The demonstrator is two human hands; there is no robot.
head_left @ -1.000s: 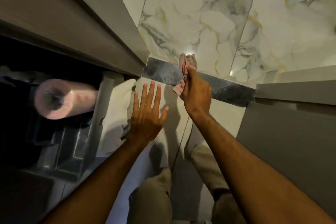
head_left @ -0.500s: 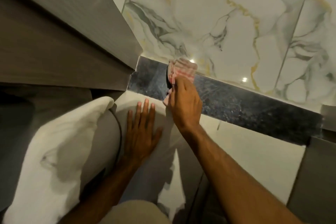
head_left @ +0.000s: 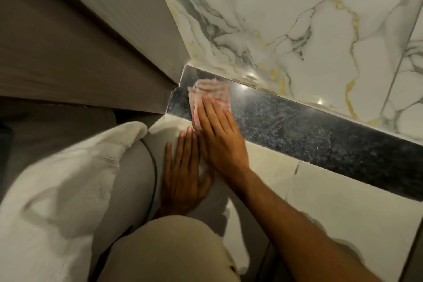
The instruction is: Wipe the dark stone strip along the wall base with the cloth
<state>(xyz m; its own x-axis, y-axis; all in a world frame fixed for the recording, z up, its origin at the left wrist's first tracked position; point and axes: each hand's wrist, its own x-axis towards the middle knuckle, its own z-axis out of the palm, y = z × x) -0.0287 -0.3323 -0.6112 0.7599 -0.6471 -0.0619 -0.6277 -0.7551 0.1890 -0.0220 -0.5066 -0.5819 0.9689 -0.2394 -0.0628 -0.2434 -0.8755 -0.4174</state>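
A dark speckled stone strip [head_left: 309, 135] runs along the base of the marble wall, from the corner at the left down to the right. A pink and white cloth [head_left: 211, 91] lies flat on the strip's left end. My right hand [head_left: 219, 137] presses on the cloth with its fingers stretched out flat, covering the cloth's lower half. My left hand [head_left: 183, 174] rests palm down on the pale floor just below and left of the right hand, holding nothing.
A white marble wall with grey and gold veins [head_left: 297, 18] rises above the strip. A grey panel [head_left: 91, 36] closes in the left side. A white towel or cushion [head_left: 59, 190] lies at the lower left. My knee [head_left: 169, 249] is at the bottom.
My right hand has gone from gripping the bunched cloth to pressing it flat with open fingers, nearer the corner. My left hand stays planted on the floor. The view has moved closer.
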